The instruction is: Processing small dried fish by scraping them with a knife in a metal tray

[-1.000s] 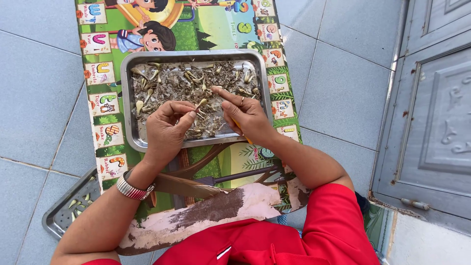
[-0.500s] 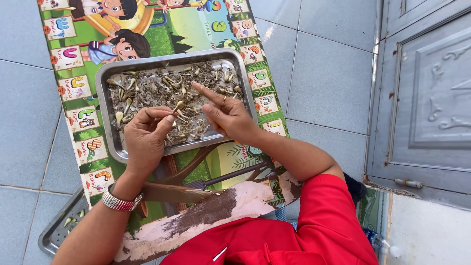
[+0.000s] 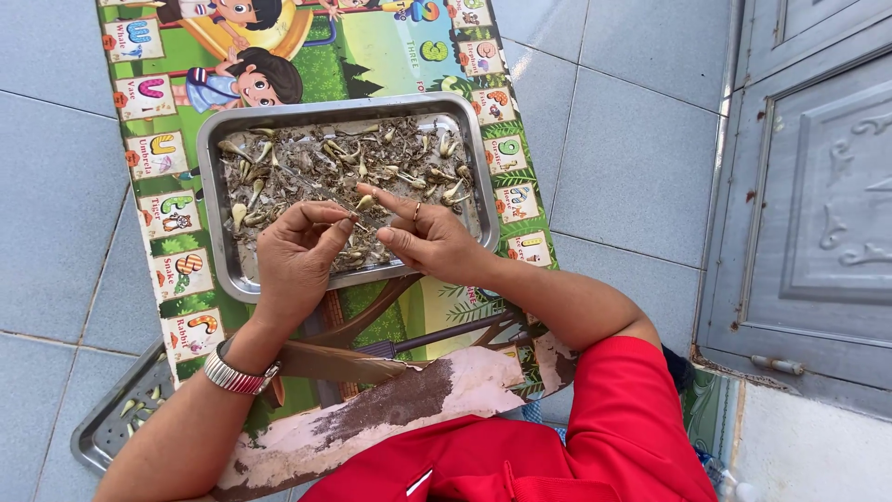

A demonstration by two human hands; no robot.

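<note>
1. The left hand (image 3: 295,256) pinches a small bud, fingertips together, over the metal tray (image 3: 216,244).
2. At its 3 o'clock, the right hand (image 3: 429,240) holds another bud (image 3: 365,201).
3. A second tray (image 3: 102,437) lies at 7 o'clock on the floor.

My hands crowd the near half of the metal tray (image 3: 212,200); its far half is open. A knife (image 3: 344,361) lies right behind my wrists, and a door (image 3: 818,186) blocks the right.
</note>
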